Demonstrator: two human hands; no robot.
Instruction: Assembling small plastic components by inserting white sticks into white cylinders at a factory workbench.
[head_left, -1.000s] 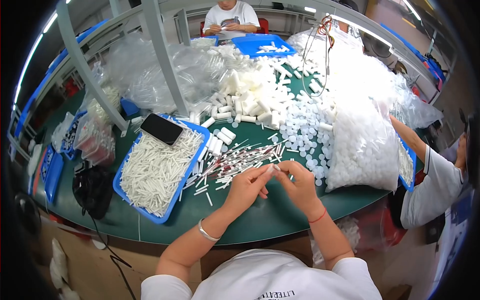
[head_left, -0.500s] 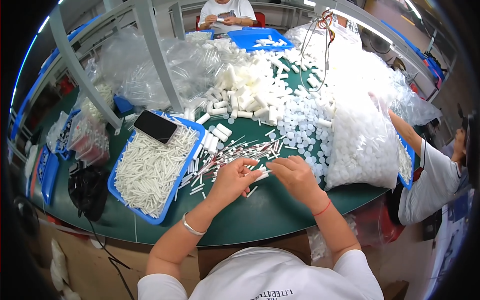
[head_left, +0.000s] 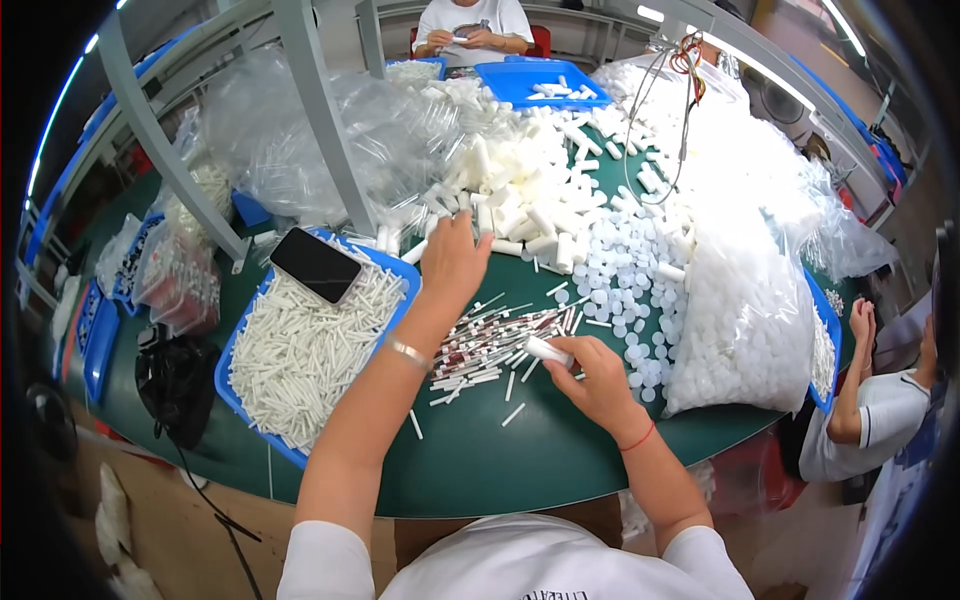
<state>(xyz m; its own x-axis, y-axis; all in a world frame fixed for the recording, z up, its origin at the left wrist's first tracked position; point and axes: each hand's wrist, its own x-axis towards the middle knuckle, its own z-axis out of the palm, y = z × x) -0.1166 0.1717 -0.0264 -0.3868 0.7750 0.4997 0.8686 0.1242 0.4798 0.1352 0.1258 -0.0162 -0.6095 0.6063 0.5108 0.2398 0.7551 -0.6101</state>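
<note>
My left hand (head_left: 455,260) reaches over the near edge of a heap of white foam-like cylinders (head_left: 510,215). Its thumb stands apart from the fingers, and the fingertips are partly hidden among the cylinders; no held thing shows. Closer to me, my right hand (head_left: 595,380) pinches a white cylinder (head_left: 548,350) between thumb and fingers. Just left of that cylinder lies a loose pile of thin sticks (head_left: 490,345), white with dark red parts. Several short white sticks are scattered around the pile on the green table (head_left: 450,480).
Left of my forearm, a blue tray (head_left: 228,390) full of white sticks has a black phone (head_left: 315,264) on it. Translucent round discs (head_left: 620,270) and a bulging clear bag (head_left: 745,340) lie right. A grey post (head_left: 335,130) rises behind the tray. Co-workers sit opposite and at right.
My left hand has moved away from my right, forward to the cylinder heap. My right hand has lowered slightly, and the white cylinder now shows in its grip. The right-hand co-worker's arm has drawn back.
</note>
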